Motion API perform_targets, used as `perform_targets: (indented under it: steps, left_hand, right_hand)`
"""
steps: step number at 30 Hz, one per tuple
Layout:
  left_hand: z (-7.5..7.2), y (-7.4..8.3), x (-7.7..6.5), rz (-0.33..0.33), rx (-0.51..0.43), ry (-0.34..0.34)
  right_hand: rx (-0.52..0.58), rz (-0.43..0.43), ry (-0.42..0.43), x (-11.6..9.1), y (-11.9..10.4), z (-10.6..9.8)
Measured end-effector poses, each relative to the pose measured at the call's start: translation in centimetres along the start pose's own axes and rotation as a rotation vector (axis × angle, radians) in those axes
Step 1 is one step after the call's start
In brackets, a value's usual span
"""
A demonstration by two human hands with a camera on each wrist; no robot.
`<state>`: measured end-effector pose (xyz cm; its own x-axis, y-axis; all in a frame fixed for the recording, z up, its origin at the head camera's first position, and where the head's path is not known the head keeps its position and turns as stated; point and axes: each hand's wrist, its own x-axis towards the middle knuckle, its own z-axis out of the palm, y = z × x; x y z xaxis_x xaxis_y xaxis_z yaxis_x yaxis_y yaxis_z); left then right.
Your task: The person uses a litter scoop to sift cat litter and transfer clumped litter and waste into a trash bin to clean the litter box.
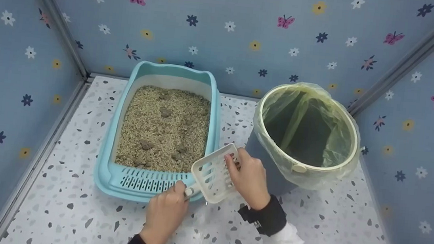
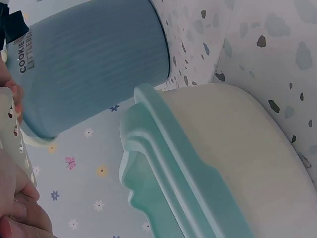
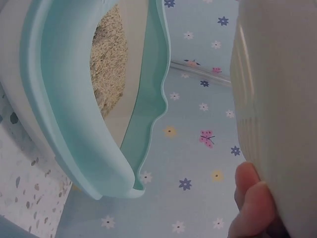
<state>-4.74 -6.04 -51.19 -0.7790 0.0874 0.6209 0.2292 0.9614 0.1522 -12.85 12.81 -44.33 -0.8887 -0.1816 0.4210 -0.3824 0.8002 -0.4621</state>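
A white slotted litter scoop (image 1: 211, 177) is held over the front right corner of the blue litter box (image 1: 103, 167). My left hand (image 1: 167, 209) grips its handle, fingers curled round it. My right hand (image 1: 251, 177) pinches the far edge of the scoop's head, thumb on the upper face. No clump shows on the scoop. Inside the box lies grainy tan litter (image 1: 168, 129) with several dark clumps, one of them a clump (image 1: 165, 112) near the middle. The right wrist view has the scoop (image 3: 277, 109) close up, with fingertips (image 3: 252, 208) at its edge.
To the right stands a blue-grey bin (image 1: 267, 158) lined with a translucent yellowish bag (image 1: 335, 149), its mouth uncovered. Speckled white floor (image 1: 72, 219) lies under both. Flower-patterned wall panels (image 1: 229, 39) close in the back and both sides.
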Motion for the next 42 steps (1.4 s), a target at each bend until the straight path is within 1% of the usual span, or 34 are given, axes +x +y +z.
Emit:
perform_targets:
  steps: [4, 7, 10, 12, 14, 16, 19, 24, 27, 31, 35, 38, 42]
  left_hand:
    - [-0.2, -0.5, 0.0, 0.023, 0.016, 0.005]
    - [-0.4, -1.0, 0.1, 0.029, 0.014, -0.005]
    - [-0.7, -1.7, 0.2, 0.014, 0.002, -0.041]
    - [-0.8, -2.3, 0.2, -0.001, 0.001, -0.070]
    - [-0.8, -3.0, 0.3, -0.016, 0.004, -0.091]
    - [-0.8, -3.6, 0.3, -0.036, 0.007, -0.107]
    - [-0.6, -4.6, 0.1, -0.072, 0.010, -0.129]
    - [-0.4, -6.0, -0.2, -0.139, -0.011, -0.162]
    - [-0.4, -6.8, -0.1, -0.190, -0.044, -0.192]
    - [-0.5, -8.0, 0.1, -0.259, -0.070, -0.252]
    - [-0.6, -9.0, 0.5, -0.293, -0.071, -0.299]
    - [-0.8, -9.8, 0.8, -0.312, -0.063, -0.335]
    - [-0.9, -10.9, 1.1, -0.322, -0.018, -0.384]
  right_hand:
    - [0.044, 0.010, -0.037, 0.1, 0.0, -0.5]
    - [0.058, 0.015, -0.025, 0.3, -0.1, -1.6]
    - [0.090, -0.020, 0.033, 0.6, 0.1, -3.3]
    - [0.122, -0.053, 0.095, 0.8, 0.4, -4.7]
    - [0.156, -0.080, 0.164, 1.2, 1.1, -6.4]
    - [0.169, -0.084, 0.223, 1.6, 2.0, -8.0]
    - [0.152, -0.047, 0.281, 2.4, 3.7, -10.3]
    - [0.069, 0.076, 0.322, 3.3, 6.7, -13.3]
    - [0.009, 0.130, 0.332, 3.5, 8.5, -14.5]
    - [-0.046, 0.169, 0.338, 3.6, 10.8, -15.7]
    - [-0.076, 0.214, 0.325, 3.7, 13.1, -16.7]
    - [-0.070, 0.264, 0.280, 3.7, 14.8, -17.2]
    - [-0.050, 0.340, 0.181, 3.6, 16.7, -17.1]
